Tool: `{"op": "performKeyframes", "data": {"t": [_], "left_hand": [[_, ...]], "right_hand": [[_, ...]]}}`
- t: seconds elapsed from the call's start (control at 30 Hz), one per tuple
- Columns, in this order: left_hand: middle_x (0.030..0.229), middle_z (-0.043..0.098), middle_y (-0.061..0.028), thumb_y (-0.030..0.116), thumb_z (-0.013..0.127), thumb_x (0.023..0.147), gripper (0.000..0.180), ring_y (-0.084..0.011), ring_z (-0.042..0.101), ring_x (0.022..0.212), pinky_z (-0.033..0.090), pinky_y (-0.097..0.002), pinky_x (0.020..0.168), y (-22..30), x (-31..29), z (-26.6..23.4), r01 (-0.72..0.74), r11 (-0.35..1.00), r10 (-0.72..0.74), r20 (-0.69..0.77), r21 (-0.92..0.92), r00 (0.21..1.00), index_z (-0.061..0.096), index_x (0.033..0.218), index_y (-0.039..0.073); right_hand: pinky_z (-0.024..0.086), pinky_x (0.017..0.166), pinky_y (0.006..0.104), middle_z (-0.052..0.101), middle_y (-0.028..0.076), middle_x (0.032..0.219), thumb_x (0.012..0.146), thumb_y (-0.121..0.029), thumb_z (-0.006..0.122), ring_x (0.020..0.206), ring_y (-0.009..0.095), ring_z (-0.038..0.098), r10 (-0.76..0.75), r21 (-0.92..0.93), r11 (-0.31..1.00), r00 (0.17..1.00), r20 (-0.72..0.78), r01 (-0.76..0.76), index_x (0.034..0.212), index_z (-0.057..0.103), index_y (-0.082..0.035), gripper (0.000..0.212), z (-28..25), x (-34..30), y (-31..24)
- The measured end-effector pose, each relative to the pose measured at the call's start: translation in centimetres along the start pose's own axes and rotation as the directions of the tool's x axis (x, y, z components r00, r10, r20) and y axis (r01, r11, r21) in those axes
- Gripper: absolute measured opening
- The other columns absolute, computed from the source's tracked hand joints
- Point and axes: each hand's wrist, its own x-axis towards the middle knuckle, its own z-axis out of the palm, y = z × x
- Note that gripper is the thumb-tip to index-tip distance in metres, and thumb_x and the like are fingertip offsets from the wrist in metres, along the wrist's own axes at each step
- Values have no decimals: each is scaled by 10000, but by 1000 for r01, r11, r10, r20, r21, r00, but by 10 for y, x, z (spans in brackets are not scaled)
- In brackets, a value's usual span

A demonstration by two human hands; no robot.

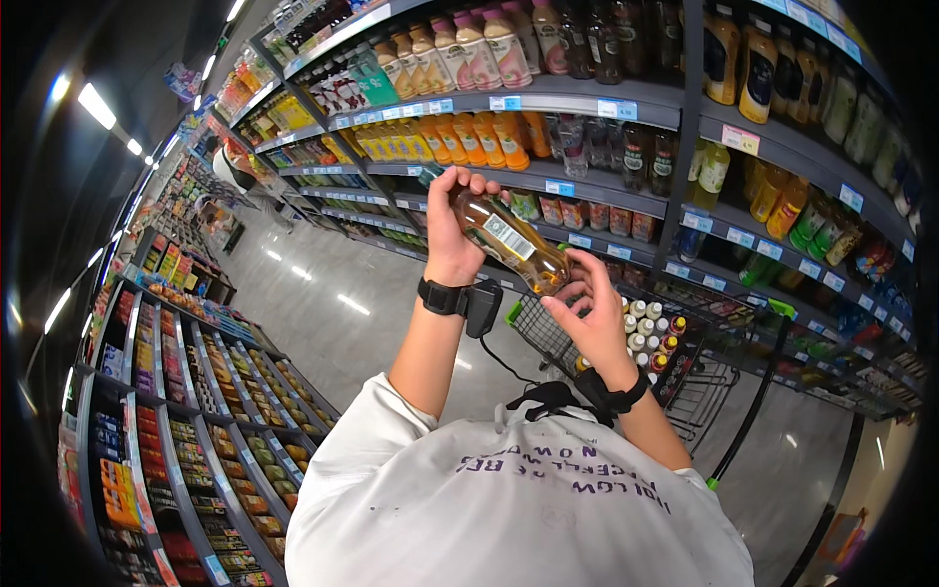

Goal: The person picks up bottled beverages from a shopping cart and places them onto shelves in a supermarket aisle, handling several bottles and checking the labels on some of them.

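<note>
Between my two hands, a clear plastic bottle (pixel 518 243) of amber drink lies tilted, its base toward the lower right. My left hand (pixel 453 225) is wrapped round its upper part, and the fingers partly hide the neck. At the base end, the curled fingers and thumb of my right hand (pixel 589 303) touch the bottle. A white label with a printed block faces up. Both wrists wear black bands, and a cable hangs from the left one.
Drink shelves (pixel 606 103) packed with bottles curve across the front and right. Below my right hand stands a wire shopping cart (pixel 548 328), beside several capped bottles (pixel 646 328). More stocked shelves (pixel 220 421) run along the left. Far down the aisle is another person (pixel 235 166).
</note>
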Motion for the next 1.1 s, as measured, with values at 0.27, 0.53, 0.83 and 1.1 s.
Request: {"op": "performKeyframes", "data": {"t": [0.27, 0.53, 0.83, 1.1], "left_hand": [[849, 598, -51, 313, 506, 951, 240, -223, 593, 883, 487, -421, 864, -8, -7, -2, 7, 998, -16, 141, 62, 990, 557, 864, 95], [794, 569, -23, 304, 561, 937, 228, -195, 589, 831, 510, -390, 834, -24, 5, -13, 63, 985, -67, -15, -161, 998, 529, 819, 111], [817, 584, -45, 292, 542, 944, 216, -213, 593, 851, 508, -389, 824, -19, 1, 3, 117, 992, -115, 42, -39, 992, 533, 850, 99], [791, 573, -32, 253, 552, 943, 183, -188, 595, 820, 516, -380, 812, -27, 2, -2, 117, 975, -112, 33, -187, 993, 542, 842, 101]], "right_hand": [[486, 715, 244, 638, 90, 1091, 933, -247, 674, 815, 125, 622, 174, 486, 826, 949, 262, -286, 1297, 423, -16, 498, -17, 0, 3], [468, 698, 229, 648, 59, 1016, 953, -396, 618, 856, 112, 625, 257, 305, 883, 912, 321, -356, 1258, 463, -26, 504, -22, 15, 13], [487, 756, 252, 625, 53, 1101, 939, -320, 647, 946, 111, 598, 51, 410, 899, 966, 252, -154, 1314, 468, -18, 514, -23, 16, 3], [484, 712, 264, 629, 58, 1084, 975, -434, 533, 901, 128, 616, 144, 158, 971, 967, 210, -179, 1342, 488, -40, 540, -28, 10, -3]]}}
